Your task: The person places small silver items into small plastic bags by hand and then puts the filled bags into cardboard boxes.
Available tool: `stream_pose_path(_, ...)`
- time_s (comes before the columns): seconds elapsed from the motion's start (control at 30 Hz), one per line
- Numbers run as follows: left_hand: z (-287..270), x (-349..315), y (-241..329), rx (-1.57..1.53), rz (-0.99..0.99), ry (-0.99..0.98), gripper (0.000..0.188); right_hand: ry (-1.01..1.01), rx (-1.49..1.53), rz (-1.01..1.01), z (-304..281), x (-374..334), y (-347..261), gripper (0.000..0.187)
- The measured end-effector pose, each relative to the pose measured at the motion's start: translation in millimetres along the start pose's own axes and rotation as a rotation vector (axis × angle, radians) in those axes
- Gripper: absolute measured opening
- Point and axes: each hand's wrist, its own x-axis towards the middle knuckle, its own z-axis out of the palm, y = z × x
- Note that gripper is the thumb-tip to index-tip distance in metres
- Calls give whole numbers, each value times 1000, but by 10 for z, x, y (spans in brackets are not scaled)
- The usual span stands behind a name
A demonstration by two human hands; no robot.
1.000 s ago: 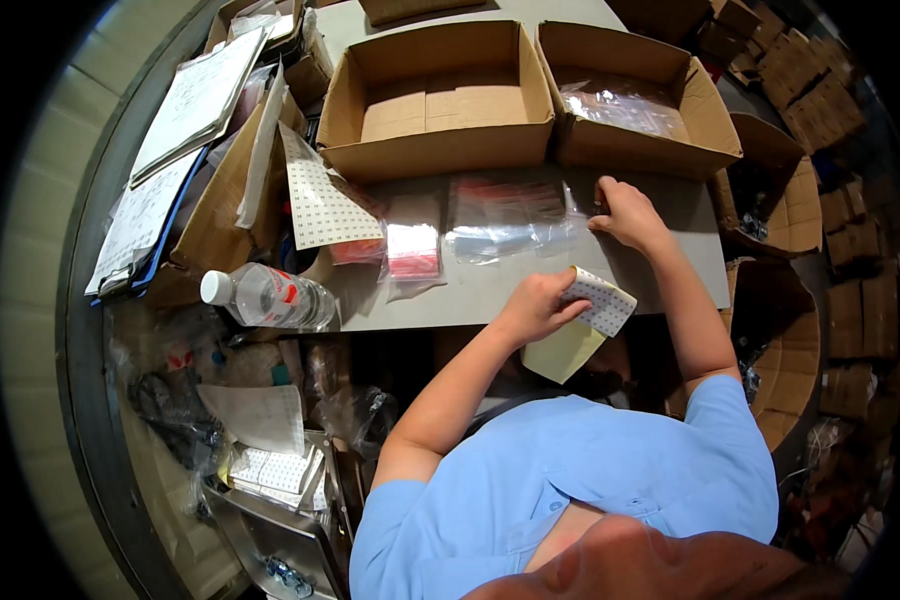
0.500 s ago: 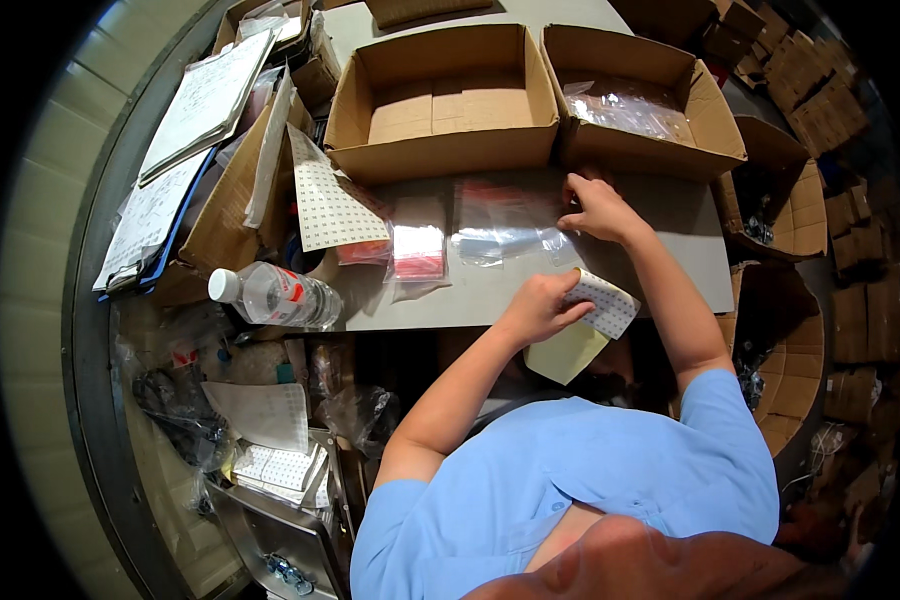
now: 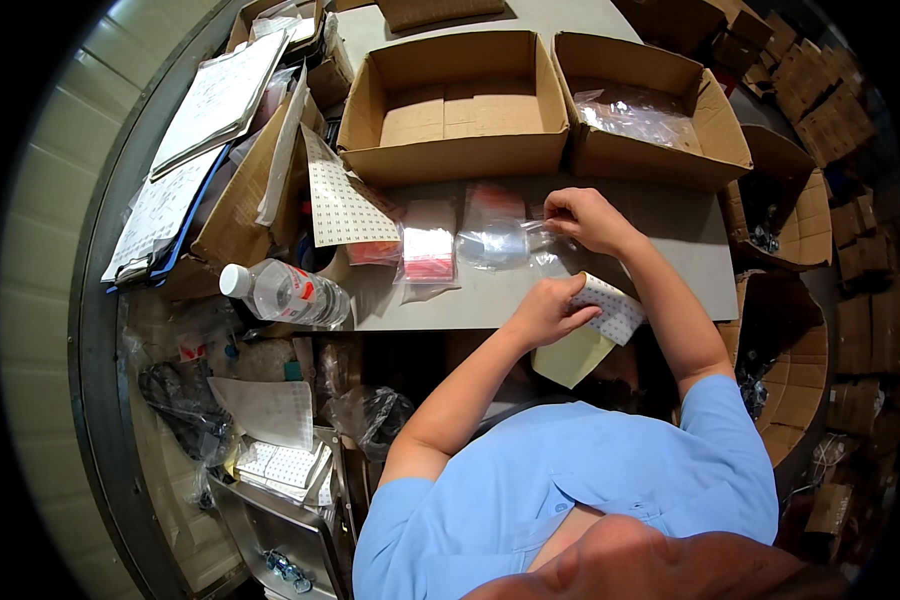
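My left hand [image 3: 550, 312] grips a curled label sheet [image 3: 615, 312], white with small printed marks, at the front edge of the table. Its pale yellow backing [image 3: 574, 358] hangs below my fingers. Beyond it, my right hand [image 3: 588, 220] has its fingers bent and pinched together at the right side of some clear zip bags [image 3: 494, 240]; what lies between the fingertips is too small to make out. Left of these bags lies another clear bag stack with a red band [image 3: 429, 248]. A larger label sheet [image 3: 345, 200] leans beside it.
Behind the bags stand a cardboard box [image 3: 455, 150] and a second box [image 3: 660, 158] holding clear plastic bags. A water bottle [image 3: 295, 294] lies tilted at the table's left front. Clipboards with papers [image 3: 170, 205] are farther left. Open cartons [image 3: 795, 230] stand at the right.
My right hand has shifted toward the bags, its fingers more drawn together. The bags beside it look more bunched. My left hand still holds the label sheet; the whole view has shifted slightly.
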Motion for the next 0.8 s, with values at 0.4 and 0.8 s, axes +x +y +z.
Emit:
stream_pose_path(0.4,41,-13,-42,66,37,11,27,98,183,-45,-29,-188,168,13)
stream_pose_path(0.8,26,5,-105,163,169,7,26,172,-334,348,-339,-550,548,55)
